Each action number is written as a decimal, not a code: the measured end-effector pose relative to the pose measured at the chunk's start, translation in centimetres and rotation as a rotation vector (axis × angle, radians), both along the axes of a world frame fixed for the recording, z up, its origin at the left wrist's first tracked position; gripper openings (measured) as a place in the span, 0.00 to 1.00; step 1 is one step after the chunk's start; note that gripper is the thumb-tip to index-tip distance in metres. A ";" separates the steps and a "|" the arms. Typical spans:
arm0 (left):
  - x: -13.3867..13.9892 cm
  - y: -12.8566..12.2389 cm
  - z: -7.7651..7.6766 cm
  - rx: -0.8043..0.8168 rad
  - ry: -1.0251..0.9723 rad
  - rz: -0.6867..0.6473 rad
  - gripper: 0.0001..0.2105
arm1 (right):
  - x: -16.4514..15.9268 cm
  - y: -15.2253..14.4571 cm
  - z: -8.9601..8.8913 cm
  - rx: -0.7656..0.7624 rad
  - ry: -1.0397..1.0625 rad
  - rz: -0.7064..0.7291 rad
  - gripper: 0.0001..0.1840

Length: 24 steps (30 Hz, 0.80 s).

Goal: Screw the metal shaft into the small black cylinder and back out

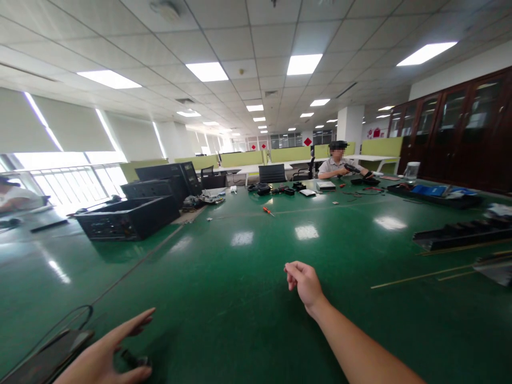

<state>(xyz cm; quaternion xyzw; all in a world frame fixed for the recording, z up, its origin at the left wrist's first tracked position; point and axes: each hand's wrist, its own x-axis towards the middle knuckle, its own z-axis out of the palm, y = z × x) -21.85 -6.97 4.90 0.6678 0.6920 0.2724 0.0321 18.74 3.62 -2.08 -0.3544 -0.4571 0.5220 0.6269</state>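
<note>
Low on the left, my left hand is open, its thumb and fingers spread apart. A small dark cylindrical object shows between the thumb and fingers; whether the hand touches it I cannot tell. Over the middle of the green table, my right hand is closed, thumb and index finger pressed together and the other fingers curled under. Anything in that pinch is too small or hidden to make out. Beside my left wrist lies a dark phone-like device with a black cable.
An orange screwdriver lies farther out. Black computer cases stand at the left. To the right are black rails, thin yellowish rods and a tray with blue items. Across the table sits a person holding a dark tool.
</note>
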 end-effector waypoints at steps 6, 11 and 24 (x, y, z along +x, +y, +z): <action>11.6 1.7 5.1 -0.085 -0.152 -0.359 0.22 | -0.9 -1.5 0.6 -0.071 0.042 0.471 0.23; 21.0 4.0 2.5 -0.036 -0.415 -0.602 0.19 | -1.7 -2.4 0.6 -0.085 0.087 0.685 0.26; 17.1 2.2 3.7 0.151 -0.307 -0.290 0.15 | -0.8 -1.5 0.7 -0.139 0.045 0.626 0.30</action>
